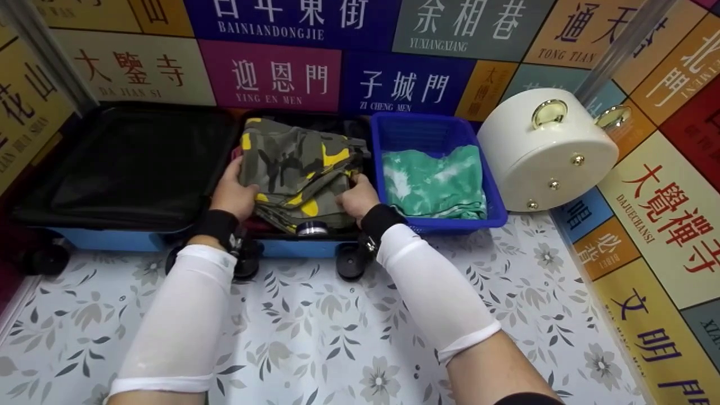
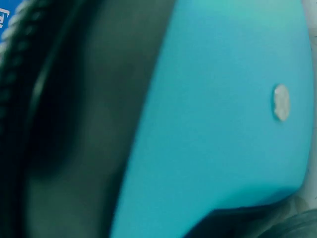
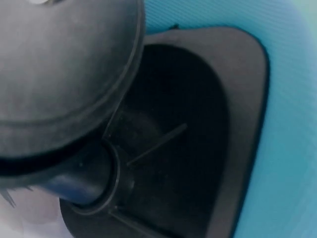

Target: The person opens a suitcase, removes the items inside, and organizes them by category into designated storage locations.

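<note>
A folded camouflage garment (image 1: pixel 298 163) in grey, black and yellow lies in the right half of an opened blue suitcase (image 1: pixel 304 249). My left hand (image 1: pixel 233 191) grips its left edge, the fingertips hidden behind the cloth. At the right edge my right hand (image 1: pixel 360 199) pinches the folds, its fingers partly out of sight. Some red cloth (image 1: pixel 237 153) shows beside the garment on the left. Neither hand appears in the wrist views: the left one shows the blue suitcase shell (image 2: pixel 223 109), the right one a black suitcase wheel (image 3: pixel 64 74) close up.
The suitcase's black-lined other half (image 1: pixel 135 163) lies open at left. Right of the suitcase stands a blue basket (image 1: pixel 439 225) holding folded green-and-white tie-dye cloth (image 1: pixel 433 180). A white round bag (image 1: pixel 551 152) with gold handles leans farther right. Printed wall panels (image 1: pixel 270 73) border the floral tabletop (image 1: pixel 315 337).
</note>
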Action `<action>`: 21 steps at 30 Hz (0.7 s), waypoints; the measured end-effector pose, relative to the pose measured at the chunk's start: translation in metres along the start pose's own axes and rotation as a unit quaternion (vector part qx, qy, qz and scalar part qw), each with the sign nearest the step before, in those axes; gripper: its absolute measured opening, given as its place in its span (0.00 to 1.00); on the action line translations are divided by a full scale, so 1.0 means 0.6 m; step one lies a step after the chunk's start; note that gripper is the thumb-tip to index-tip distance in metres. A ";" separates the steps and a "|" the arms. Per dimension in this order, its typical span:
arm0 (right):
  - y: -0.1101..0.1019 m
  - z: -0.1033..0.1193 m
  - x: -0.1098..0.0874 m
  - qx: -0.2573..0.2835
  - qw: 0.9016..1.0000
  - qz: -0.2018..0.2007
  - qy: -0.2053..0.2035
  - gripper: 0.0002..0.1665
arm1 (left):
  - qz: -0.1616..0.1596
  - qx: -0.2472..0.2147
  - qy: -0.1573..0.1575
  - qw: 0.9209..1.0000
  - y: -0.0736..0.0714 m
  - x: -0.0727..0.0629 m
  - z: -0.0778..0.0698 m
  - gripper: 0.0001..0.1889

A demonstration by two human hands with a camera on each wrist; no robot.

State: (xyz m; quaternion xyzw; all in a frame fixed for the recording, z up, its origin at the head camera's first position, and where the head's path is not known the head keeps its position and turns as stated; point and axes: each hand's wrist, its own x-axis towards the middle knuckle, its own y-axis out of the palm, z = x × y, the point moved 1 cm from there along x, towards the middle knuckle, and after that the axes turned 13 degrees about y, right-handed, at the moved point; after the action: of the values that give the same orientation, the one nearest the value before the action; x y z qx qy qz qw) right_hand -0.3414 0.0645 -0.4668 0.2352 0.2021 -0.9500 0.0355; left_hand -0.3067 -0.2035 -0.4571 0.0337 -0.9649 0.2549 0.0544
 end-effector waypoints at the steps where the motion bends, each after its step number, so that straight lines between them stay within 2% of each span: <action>1: 0.000 0.000 0.001 0.001 1.000 -0.002 0.001 0.52 | -0.001 -0.004 0.003 1.000 0.000 0.000 0.000 0.40; 5: -0.002 0.003 0.003 0.018 0.999 0.012 0.040 0.49 | 0.008 -0.006 -0.006 1.000 -0.001 -0.001 -0.001 0.40; 9: -0.005 0.011 0.010 0.073 0.992 0.032 0.093 0.47 | 0.029 -0.041 -0.056 0.997 -0.003 0.000 -0.004 0.43; 12: -0.008 0.018 0.017 0.078 0.989 0.029 0.120 0.48 | 0.042 -0.075 -0.093 0.992 -0.004 0.001 -0.006 0.42; 15: -0.011 0.022 0.022 0.017 0.992 0.022 0.126 0.48 | 0.043 -0.076 -0.103 0.991 -0.005 0.004 -0.005 0.39; 18: -0.012 0.024 0.025 -0.049 0.992 0.031 0.112 0.44 | 0.038 -0.041 -0.095 0.994 -0.008 0.008 -0.002 0.37; 21: -0.014 0.023 0.025 -0.122 0.988 0.042 0.085 0.40 | 0.041 0.003 -0.082 0.996 -0.009 0.011 0.002 0.37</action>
State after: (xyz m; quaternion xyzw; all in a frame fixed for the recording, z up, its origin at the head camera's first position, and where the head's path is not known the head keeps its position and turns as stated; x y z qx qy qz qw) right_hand -0.3622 0.0673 -0.4598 0.3172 0.3083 -0.8926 0.0866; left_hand -0.3127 -0.2092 -0.4546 0.0148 -0.9658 0.2564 -0.0357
